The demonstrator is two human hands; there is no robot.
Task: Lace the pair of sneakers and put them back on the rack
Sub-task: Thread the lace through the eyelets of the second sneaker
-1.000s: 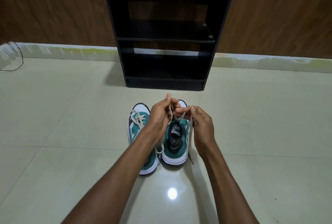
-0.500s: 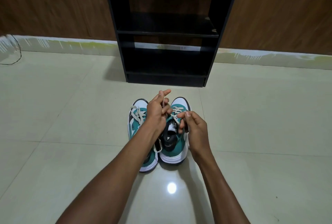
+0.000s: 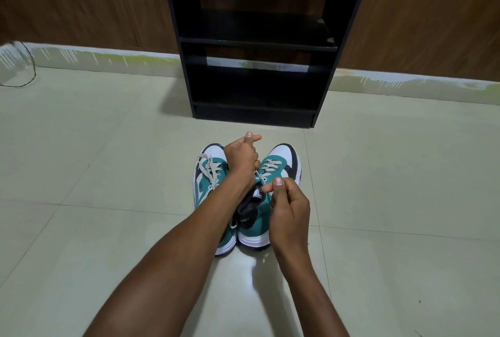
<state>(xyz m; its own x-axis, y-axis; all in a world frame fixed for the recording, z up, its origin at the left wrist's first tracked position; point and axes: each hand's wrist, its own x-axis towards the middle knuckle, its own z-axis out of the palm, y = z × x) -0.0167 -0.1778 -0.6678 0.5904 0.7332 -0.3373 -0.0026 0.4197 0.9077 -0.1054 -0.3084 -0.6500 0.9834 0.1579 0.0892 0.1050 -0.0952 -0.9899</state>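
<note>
Two teal-and-white sneakers on the tiled floor, toes pointing at the black wooden shoe rack (image 3: 257, 42).

Left sneaker (image 3: 209, 174) and right sneaker (image 3: 278, 166) lie side by side before the rack; left hand (image 3: 242, 158) and right hand (image 3: 289, 207) each pinch the right sneaker's cream lace (image 3: 258, 174) in curled fingers.

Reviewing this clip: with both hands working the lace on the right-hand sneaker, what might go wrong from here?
1. The left hand and right hand pinch thin lace ends over the right sneaker; a slip would likely loosen the crossings.
2. The left sneaker has slack laces lying loose; they may snag or trail when it is carried to the black rack.
</note>
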